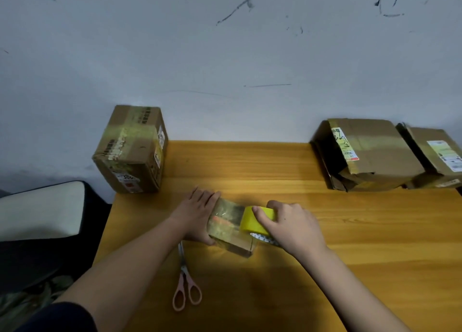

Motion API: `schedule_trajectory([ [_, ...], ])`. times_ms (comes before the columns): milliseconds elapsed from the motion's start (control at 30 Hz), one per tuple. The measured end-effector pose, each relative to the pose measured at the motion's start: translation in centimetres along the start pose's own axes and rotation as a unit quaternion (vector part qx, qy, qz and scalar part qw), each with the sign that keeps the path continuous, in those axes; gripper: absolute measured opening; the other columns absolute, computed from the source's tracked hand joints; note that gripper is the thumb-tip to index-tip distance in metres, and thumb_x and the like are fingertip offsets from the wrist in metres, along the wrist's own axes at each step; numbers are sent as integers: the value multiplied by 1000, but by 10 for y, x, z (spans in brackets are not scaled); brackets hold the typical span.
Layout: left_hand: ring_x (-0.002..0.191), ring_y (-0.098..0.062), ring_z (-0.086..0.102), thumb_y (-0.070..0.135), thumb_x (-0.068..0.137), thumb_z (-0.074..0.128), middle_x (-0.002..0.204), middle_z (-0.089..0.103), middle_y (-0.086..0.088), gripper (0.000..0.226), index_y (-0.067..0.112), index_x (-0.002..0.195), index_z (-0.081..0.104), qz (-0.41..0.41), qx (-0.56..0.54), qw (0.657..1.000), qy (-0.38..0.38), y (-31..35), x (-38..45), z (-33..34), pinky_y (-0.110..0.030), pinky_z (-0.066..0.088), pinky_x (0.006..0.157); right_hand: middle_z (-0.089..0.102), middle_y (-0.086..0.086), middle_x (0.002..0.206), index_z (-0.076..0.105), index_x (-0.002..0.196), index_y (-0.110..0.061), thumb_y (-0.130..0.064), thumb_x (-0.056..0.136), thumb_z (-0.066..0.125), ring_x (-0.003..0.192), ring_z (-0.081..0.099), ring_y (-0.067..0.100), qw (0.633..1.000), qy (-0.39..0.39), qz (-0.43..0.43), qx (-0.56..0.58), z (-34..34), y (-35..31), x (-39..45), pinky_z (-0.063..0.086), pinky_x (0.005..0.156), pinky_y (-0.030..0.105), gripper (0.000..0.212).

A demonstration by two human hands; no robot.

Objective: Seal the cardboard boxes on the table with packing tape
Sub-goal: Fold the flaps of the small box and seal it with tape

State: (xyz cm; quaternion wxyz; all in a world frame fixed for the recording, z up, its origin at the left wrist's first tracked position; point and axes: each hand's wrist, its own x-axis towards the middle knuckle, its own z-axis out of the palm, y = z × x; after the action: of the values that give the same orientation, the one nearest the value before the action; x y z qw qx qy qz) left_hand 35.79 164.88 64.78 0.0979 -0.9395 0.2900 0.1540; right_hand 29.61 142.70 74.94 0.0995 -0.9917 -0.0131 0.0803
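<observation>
Taping the small brown cardboard box (231, 228) is the step in hand. It lies near the front middle of the wooden table (350, 231), already glossy with clear tape across its top. My left hand (197, 216) lies over the box's left end, fingers mostly straight on top and thumb down the near side, so that grip is pressing rather than clutching. My right hand (292, 226) has a curled grip around the yellow roll of packing tape (257, 220), which sits against the box's right end, with a strip seemingly running from it onto the cardboard.

I judge the strip is laid along the top and now has to go over the right edge. The next move calls for keeping the box pinned, drawing the roll down past the end, then cutting. The pink-handled scissors (186, 285) lie just in front of the box, blades toward it, so one hand must let go to reach them.

Farther out, a tall taped brown carton (130, 149) stands at the table's back left corner. At the back right sit two larger cartons (370, 151), and the nearer one's flaps gape, still unsealed. A scuffed grey wall (225, 56) rises behind.
</observation>
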Motion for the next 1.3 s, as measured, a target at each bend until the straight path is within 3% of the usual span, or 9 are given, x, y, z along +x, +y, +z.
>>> schedule_trajectory([
  [233,139,-32,14,87,63,51,149,14,-9,133,15,147,-24,4,4,1000,-7,0,0,-1,-46,-3,119,70,6,93,65,107,-26,-67,92,31,92,66,29,998,-6,24,-65,5,18,-3,49,71,33,55],
  [433,141,-34,11,98,52,19,153,11,-13,128,21,142,-30,30,12,999,21,-2,0,0,-51,-4,117,71,6,92,66,109,-24,-66,92,32,91,66,28,997,-16,30,-68,19,24,0,52,75,33,56],
  [600,144,-35,-20,79,71,47,156,-18,-22,128,-5,147,-13,57,32,998,3,15,9,-4,-46,-7,119,71,6,96,65,111,-24,-65,93,31,95,66,28,997,-19,37,-69,23,27,0,49,75,32,56],
  [733,140,-35,-30,81,67,54,155,-29,-12,131,9,149,-20,79,-52,995,12,37,14,-5,-48,-21,112,71,7,95,65,110,-23,-65,92,34,94,66,28,997,-15,43,-55,26,30,0,50,75,33,55],
  [967,137,-17,-39,87,64,49,157,-28,-3,133,11,149,-20,91,-93,990,53,73,27,0,-43,-24,112,72,9,95,66,111,-22,-63,92,36,94,67,29,998,1,29,-52,30,33,0,49,73,33,54],
  [1167,145,-30,-17,88,61,50,159,-2,-9,135,8,151,-10,110,-47,992,51,79,31,-9,-50,-18,114,72,8,100,65,114,-25,-63,92,37,98,66,28,998,-2,33,-48,27,33,-2,49,77,32,52],
  [1300,146,-27,-13,88,63,48,160,-1,-8,133,5,151,-7,109,-50,990,68,91,35,-8,-47,-19,115,72,8,100,65,112,-24,-63,92,36,96,66,27,998,5,27,-61,26,32,-2,49,78,33,53],
])
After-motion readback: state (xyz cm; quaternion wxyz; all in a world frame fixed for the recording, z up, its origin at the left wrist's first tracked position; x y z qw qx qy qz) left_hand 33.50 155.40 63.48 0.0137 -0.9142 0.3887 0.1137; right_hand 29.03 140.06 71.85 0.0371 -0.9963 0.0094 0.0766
